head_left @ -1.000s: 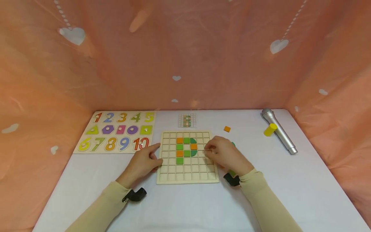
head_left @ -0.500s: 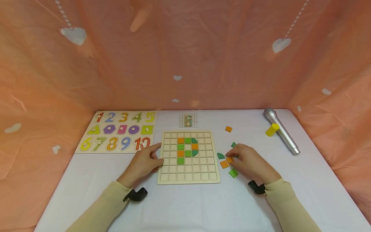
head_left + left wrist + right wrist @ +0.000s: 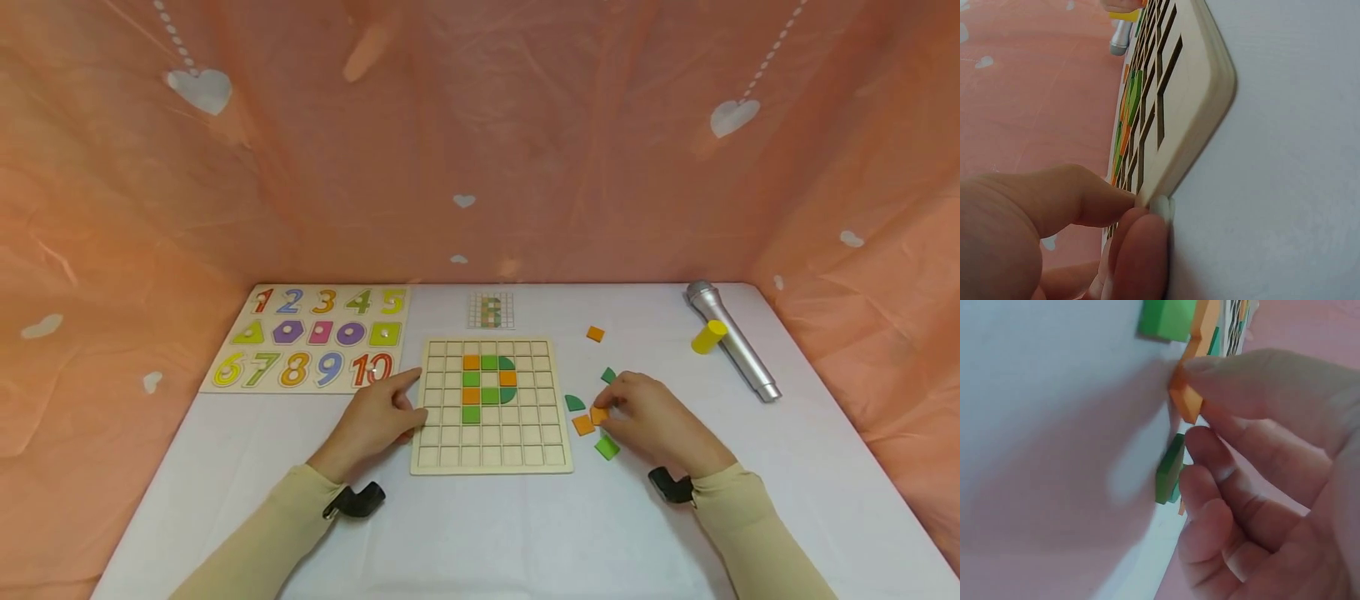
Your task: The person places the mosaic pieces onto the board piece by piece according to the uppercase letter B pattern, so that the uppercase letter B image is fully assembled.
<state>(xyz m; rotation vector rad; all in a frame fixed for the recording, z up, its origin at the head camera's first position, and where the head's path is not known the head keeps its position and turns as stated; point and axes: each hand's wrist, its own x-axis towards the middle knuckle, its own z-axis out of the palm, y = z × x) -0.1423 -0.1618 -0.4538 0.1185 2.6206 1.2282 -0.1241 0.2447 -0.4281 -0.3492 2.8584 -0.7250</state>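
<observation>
My left hand (image 3: 372, 425) holds the left edge of a wooden grid board (image 3: 491, 450), index finger stretched out and thumb at the rim. In the left wrist view the thumb (image 3: 1082, 194) meets the board's edge, with curled fingers against its side. Green, orange and teal pieces form a P-like shape in the grid. Right of the board, my right hand (image 3: 660, 421) pinches an orange square tile (image 3: 1188, 394) near the table. Another orange tile (image 3: 582, 425), a green square tile (image 3: 607, 447) and teal quarter-round pieces (image 3: 574, 403) lie close by.
A small pattern card (image 3: 492, 312) lies behind the board. At the back left is a number-and-shape puzzle board (image 3: 303, 354). One orange tile (image 3: 595, 333) sits apart. A yellow cylinder (image 3: 708, 337) stands against a silver microphone (image 3: 738, 346) on the right.
My right hand has moved from over the board's right side to the loose pieces and now pinches an orange tile. The left hand has stayed at the board's edge.
</observation>
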